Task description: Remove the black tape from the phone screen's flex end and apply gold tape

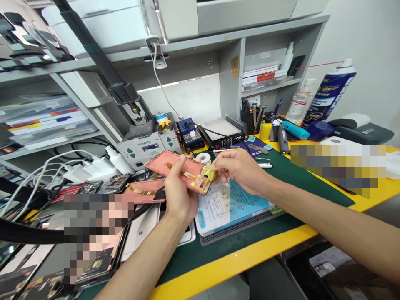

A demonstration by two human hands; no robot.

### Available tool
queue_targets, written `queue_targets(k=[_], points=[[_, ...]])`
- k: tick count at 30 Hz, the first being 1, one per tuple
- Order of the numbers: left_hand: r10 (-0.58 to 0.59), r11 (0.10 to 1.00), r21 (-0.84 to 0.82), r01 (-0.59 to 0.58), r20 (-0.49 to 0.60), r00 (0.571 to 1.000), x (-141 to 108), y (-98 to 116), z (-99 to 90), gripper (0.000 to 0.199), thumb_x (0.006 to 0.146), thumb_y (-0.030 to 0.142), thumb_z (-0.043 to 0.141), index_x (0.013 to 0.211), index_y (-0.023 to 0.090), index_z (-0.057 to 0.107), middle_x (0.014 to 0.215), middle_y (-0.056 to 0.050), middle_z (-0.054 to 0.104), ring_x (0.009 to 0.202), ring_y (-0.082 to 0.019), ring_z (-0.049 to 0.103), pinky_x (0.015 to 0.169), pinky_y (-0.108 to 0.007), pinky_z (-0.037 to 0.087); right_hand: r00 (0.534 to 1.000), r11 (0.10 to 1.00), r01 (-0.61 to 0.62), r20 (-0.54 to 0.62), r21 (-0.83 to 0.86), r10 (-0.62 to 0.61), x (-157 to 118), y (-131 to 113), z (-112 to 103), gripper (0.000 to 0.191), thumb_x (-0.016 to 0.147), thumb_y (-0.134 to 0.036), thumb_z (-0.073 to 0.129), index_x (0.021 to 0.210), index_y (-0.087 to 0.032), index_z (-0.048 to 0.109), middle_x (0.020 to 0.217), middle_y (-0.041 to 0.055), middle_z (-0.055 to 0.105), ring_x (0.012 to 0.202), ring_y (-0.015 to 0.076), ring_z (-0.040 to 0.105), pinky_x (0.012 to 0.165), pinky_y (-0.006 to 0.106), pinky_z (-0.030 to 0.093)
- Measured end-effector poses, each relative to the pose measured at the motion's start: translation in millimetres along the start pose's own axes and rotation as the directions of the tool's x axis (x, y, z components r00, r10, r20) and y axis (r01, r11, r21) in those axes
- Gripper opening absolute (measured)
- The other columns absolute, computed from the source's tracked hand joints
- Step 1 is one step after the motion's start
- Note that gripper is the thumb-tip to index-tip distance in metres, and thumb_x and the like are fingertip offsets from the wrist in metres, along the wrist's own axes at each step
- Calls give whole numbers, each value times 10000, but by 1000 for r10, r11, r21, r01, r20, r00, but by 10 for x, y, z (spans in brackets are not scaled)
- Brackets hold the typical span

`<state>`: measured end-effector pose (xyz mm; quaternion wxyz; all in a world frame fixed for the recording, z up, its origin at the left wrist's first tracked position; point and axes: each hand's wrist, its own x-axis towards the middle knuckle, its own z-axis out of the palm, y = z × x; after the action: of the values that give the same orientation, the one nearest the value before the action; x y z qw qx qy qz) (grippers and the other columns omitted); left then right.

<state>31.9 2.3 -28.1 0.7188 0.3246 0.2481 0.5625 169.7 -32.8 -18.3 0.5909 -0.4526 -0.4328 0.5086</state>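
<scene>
Pink backing covers the panel [172, 168] that is being held above the green mat [308, 183], with the mat lying on a yellow bench [240, 260]. The left hand [179, 187] is gripping the panel's near edge, while the right hand [240, 166] is pinching a gold film [208, 172] at the panel's far end. The hands are apart, each clamping its own end of the panel. A gold flex [184, 175] is running across the pink face toward the film. A second panel [143, 191] is lying just beside the left hand, on a heap of phone parts.

The following containers are standing beyond the hands. A black cup [249, 123] is holding tweezers and other slim tools. A clear bottle [300, 102] and a blue spray can [329, 93] are standing to its right, near the bench's far corner. A shelf compartment [264, 68] is holding stacked books and a white bottle. A lower shelf [46, 121] on the left is holding flat, clear-covered packs. A white box [140, 229] is sitting under the heap's edge. Pixelated patches are hiding part of the heap and the bench's right side.
</scene>
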Motion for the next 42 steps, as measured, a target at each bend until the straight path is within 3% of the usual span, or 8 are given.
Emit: queue_targets(k=[3, 9, 25, 42], points=[[1, 1000, -7, -1, -5, 1000, 0, 5, 11, 172, 826, 327, 677, 805, 156, 676, 793, -41, 702, 753, -171, 680, 769, -302, 563, 1000, 1000, 0, -8, 3, 0, -2, 1, 2, 135, 623, -191, 696, 510, -155, 631, 517, -22, 548, 441, 81, 465, 555, 317, 597], [3, 1000, -21, -3, 7, 1000, 0, 3, 5, 169, 828, 320, 678, 800, 153, 669, 811, -45, 704, 754, -165, 675, 765, -293, 562, 1000, 1000, 18, -18, -12, -19, 9, 14, -14, 146, 630, -184, 696, 503, -155, 630, 479, -29, 517, 429, 81, 469, 483, 242, 521], [-18, 999, -31, 18, 21, 1000, 1, 21, -6, 154, 830, 309, 664, 877, 167, 631, 819, -50, 684, 735, -174, 672, 720, -305, 571, 1000, 1000, -14, 9, -1, 14, 12, 9, -20, 128, 630, -190, 705, 527, -161, 634, 432, -40, 491, 427, 94, 452, 583, 333, 612], [-22, 1000, 17, 21, 53, 998, -21, 39, 2, 203, 834, 360, 657, 856, 159, 636, 821, -53, 683, 781, -211, 689, 736, -330, 555, 1000, 1000, -13, 7, -17, 13, 1, -2, -28, 151, 629, -188, 706, 508, -162, 619, 441, -36, 504, 418, 86, 449, 522, 283, 576]])
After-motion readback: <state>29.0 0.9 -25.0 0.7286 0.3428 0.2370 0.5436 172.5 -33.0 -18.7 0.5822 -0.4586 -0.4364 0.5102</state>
